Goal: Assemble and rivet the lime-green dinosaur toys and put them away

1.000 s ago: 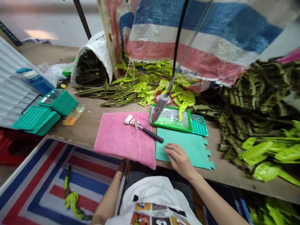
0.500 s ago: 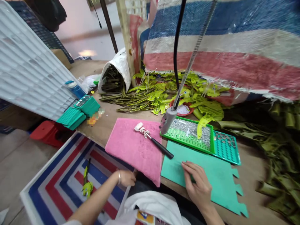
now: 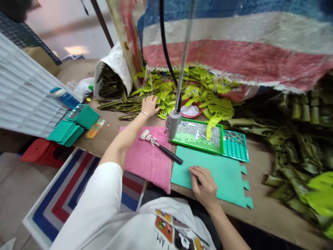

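Note:
My left hand point(image 3: 150, 105) reaches to the back of the table. Its fingers are spread over a heap of dark green stems point(image 3: 122, 106) and yellow-green flat pieces point(image 3: 163, 98); nothing shows in its grip. My right hand point(image 3: 204, 184) rests over a teal foam mat point(image 3: 221, 173), fingers curled together with the thumb near them. Whatever they may hold is hidden. Between the hands a black-handled tool point(image 3: 170, 154), its head end wrapped in white material, lies across a pink towel point(image 3: 149, 161) and reaches the mat's edge.
A grey lamp-like head point(image 3: 173, 125) hangs in front. Behind the mat are a green tray point(image 3: 192, 143) of small metal bits, a teal tray point(image 3: 235, 146) and a red bowl point(image 3: 191, 110). Teal boxes point(image 3: 84, 116) stand left; dark green pieces point(image 3: 293, 166) pile up right.
My left hand has moved from the table's front edge, beside the striped box, up to the heap at the back. My right hand stays over the mat. The view has shifted.

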`<state>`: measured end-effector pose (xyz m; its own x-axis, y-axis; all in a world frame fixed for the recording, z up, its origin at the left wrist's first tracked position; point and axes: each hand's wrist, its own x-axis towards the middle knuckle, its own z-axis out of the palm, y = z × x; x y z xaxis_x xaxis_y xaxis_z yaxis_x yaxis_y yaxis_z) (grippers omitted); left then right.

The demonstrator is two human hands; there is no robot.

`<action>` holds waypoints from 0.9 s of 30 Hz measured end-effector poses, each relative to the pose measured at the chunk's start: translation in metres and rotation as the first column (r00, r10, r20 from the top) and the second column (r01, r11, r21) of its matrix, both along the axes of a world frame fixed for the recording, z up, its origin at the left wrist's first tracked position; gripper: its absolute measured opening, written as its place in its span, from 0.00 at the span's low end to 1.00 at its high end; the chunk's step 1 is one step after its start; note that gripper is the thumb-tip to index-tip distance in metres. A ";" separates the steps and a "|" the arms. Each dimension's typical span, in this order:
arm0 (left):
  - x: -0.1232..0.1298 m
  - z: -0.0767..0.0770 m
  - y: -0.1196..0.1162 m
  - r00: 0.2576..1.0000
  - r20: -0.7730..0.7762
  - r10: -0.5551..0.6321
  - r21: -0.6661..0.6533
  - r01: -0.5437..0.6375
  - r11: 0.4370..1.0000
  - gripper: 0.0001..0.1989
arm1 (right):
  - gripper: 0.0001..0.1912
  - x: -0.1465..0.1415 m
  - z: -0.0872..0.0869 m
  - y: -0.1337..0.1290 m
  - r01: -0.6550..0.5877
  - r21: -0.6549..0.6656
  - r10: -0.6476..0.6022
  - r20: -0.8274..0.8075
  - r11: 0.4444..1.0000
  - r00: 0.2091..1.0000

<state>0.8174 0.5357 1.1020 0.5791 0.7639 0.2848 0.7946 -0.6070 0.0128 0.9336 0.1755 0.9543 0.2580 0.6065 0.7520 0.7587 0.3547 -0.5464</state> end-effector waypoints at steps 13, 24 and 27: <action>-0.074 0.025 0.007 0.943 0.291 -0.164 0.393 0.038 0.919 0.30 | 0.13 0.011 0.016 -0.004 0.050 -0.129 -0.074 -0.191 0.990 0.979; -0.111 -0.040 -0.218 0.656 -0.028 -0.755 0.532 0.649 0.544 0.11 | 0.16 0.163 0.008 0.031 0.401 -0.326 -0.441 -0.058 0.856 0.895; -0.080 -0.070 -0.261 0.624 0.006 -0.781 0.383 0.720 0.579 0.14 | 0.15 0.180 0.002 0.051 0.355 -0.419 -0.376 0.035 0.835 0.926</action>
